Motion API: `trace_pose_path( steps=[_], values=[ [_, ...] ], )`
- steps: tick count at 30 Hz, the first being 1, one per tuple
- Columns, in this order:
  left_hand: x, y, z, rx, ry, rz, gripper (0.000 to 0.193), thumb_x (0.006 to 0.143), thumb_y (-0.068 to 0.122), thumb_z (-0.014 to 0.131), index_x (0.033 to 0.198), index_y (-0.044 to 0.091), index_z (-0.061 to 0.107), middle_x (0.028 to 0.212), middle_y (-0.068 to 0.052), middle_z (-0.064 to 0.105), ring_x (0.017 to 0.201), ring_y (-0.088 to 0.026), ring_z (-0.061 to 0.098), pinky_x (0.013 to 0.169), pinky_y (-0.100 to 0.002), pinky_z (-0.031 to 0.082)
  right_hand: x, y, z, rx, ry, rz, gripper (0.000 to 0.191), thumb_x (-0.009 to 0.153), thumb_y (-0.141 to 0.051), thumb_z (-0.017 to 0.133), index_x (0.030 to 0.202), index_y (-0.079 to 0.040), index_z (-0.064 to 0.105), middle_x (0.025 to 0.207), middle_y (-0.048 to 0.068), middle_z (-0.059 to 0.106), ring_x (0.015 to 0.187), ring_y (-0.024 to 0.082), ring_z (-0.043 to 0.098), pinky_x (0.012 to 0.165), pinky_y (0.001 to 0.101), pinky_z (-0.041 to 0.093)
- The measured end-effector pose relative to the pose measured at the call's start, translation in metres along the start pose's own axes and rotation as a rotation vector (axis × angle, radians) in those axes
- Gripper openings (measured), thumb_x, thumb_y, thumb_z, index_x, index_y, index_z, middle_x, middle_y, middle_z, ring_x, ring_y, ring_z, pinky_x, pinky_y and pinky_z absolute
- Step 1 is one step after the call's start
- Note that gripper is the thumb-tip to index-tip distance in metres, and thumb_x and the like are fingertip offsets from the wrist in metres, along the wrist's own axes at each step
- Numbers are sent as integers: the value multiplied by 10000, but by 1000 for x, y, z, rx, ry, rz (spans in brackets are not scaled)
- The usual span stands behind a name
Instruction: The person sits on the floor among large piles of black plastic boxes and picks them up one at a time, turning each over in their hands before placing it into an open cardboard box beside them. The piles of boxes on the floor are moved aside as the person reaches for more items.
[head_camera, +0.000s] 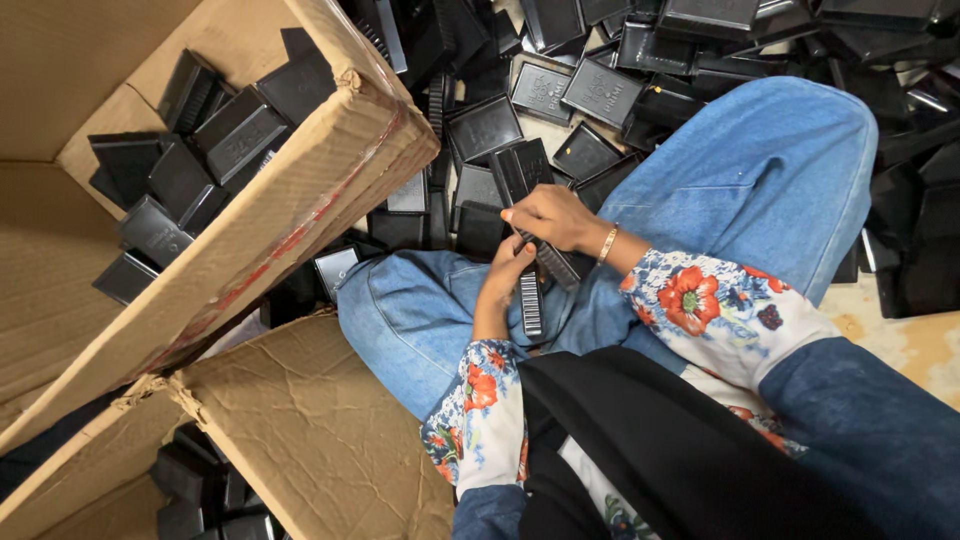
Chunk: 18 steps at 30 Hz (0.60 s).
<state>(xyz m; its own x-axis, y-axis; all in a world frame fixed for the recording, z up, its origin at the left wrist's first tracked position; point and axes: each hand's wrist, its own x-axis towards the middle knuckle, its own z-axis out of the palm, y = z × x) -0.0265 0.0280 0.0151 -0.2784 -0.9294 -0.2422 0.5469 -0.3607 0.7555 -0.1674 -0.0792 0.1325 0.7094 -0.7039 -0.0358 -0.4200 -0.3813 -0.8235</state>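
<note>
A large corrugated cardboard box (330, 190) is seen tipped at the left, its torn flap edge running diagonally, and black plastic cases (200, 140) are heaped inside it. A second cardboard box (300, 420) is seen below it, with a few more black cases (190, 490) showing at its lower edge. The floor (900, 340) at the top and right is covered by a wide spread of black plastic cases and lids (600, 90), lying loose and overlapping (some face up, some on edge). Crossed legs in blue jeans (760, 180) fill the middle of the view, and floral sleeves (700, 300) are worn above a dark cloth that hangs over the lap.

A long black comb-like plastic piece (531, 300) with a row of fine teeth is held upright over the lap, between the knees. It is gripped low down by the left hand (505, 275), whose fingers are curled around its left side. The right hand (555, 218) is laid over the top of it, fingers pressed together and bent down onto a second black ribbed piece (556, 265) that is set slantwise against the first. A thin gold bangle (607, 243) is worn on the right wrist. A flat black case (522, 168) lies just beyond the right hand.
</note>
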Motion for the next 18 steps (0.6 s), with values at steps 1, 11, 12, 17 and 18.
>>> trace_pose_path(
  steps=[1, 11, 12, 17, 18],
  values=[
    [1, 1, 1, 3, 8, 5, 481, 1001, 338, 706, 1245, -55, 574, 950, -87, 672, 743, -172, 649, 626, -301, 544, 1, -1, 0, 17, -14, 52, 573, 1009, -473, 518, 674, -18, 618, 584, 151, 538, 555, 319, 554, 569, 438, 391],
    [-15, 53, 44, 267, 282, 502, 895, 628, 10, 878, 1426, 4, 473, 1434, -103, 571, 1162, -190, 615, 963, -332, 545, 16, 29, 20, 502, 261, 164, 386, 1085, -405, 494, 1078, -54, 653, 1000, 34, 651, 984, 161, 597, 908, 276, 454],
    [-18, 58, 51, 286, 311, 477, 883, 607, 11, 873, 1400, 10, 483, 1444, -101, 572, 1056, -205, 629, 911, -342, 550, 18, 37, 24, 666, 235, 303, 374, 1072, -404, 507, 1016, -75, 674, 947, -3, 668, 936, 117, 606, 882, 262, 471],
    [-24, 70, 79, 709, 307, 692, 765, 681, -32, 797, 1407, 27, 564, 1461, -131, 588, 1390, -257, 569, 1199, -384, 432, 23, 68, 43, 1347, 158, 567, 289, 996, -319, 643, 846, -73, 669, 748, 7, 656, 662, 133, 613, 658, 292, 507],
    [-25, 69, 81, 718, 294, 687, 746, 695, -36, 779, 1406, 29, 564, 1477, -133, 585, 1410, -261, 565, 1218, -386, 427, 23, 69, 44, 1478, 173, 556, 252, 997, -288, 670, 837, -94, 658, 741, -3, 640, 652, 120, 604, 646, 286, 501]
  ],
)
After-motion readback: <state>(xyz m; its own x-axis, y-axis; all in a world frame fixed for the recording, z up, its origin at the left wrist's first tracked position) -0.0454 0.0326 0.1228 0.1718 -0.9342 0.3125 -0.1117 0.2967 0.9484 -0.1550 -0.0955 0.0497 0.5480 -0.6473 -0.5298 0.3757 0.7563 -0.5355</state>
